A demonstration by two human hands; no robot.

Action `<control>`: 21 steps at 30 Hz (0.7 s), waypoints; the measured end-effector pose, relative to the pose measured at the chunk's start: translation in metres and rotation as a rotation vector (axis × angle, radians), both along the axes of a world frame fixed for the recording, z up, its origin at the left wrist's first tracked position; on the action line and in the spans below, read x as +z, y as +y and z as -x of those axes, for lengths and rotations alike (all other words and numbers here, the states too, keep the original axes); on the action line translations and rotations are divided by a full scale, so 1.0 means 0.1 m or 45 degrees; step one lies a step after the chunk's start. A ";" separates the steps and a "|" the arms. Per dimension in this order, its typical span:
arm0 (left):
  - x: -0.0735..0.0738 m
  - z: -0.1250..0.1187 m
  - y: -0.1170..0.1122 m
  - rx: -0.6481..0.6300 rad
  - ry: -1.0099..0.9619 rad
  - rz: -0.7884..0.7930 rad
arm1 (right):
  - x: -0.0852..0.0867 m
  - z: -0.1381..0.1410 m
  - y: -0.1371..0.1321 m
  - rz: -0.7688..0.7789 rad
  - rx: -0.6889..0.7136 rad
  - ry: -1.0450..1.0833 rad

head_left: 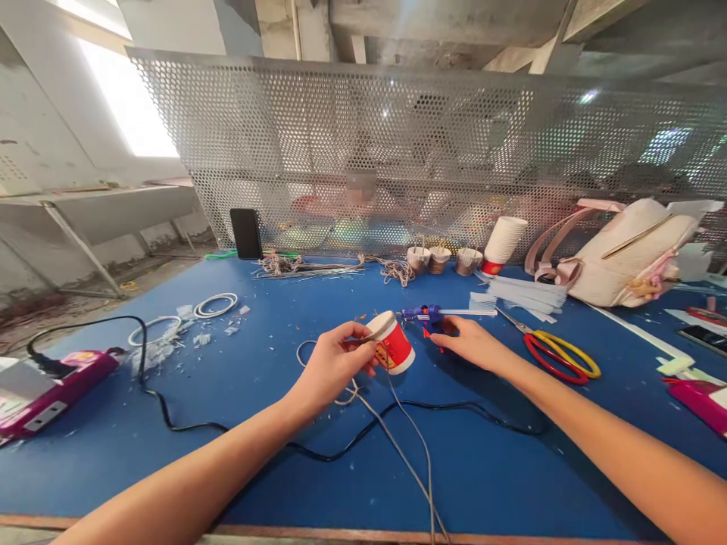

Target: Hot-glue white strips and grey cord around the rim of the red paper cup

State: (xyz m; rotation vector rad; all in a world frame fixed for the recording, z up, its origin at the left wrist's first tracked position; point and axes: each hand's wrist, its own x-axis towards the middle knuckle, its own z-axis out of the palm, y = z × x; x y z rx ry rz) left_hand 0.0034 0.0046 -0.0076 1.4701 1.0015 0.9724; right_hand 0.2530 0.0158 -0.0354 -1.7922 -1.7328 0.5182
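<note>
My left hand (335, 363) is closed around a red and white paper cup (391, 344), tipped on its side above the blue table (227, 424), with a thin cord (409, 454) pinched at its rim and trailing toward me. My right hand (469, 341) reaches to a blue glue gun (425, 314) lying just beyond the cup; its fingers rest on the gun's handle, curled around it.
A black cable (170, 416) crosses the table from a pink power strip (51, 390). Red and yellow scissors (560, 354) lie right of my hand. A stack of cups (503, 244), string-wrapped cups (438, 260), a phone (246, 233), white rings (214, 305) and a beige bag (625, 253) stand farther back.
</note>
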 end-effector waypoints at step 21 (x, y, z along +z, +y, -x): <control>-0.10 -0.01 0.04 0.090 0.046 -0.089 | 0.16 0.58 -0.80 -0.313 0.227 0.152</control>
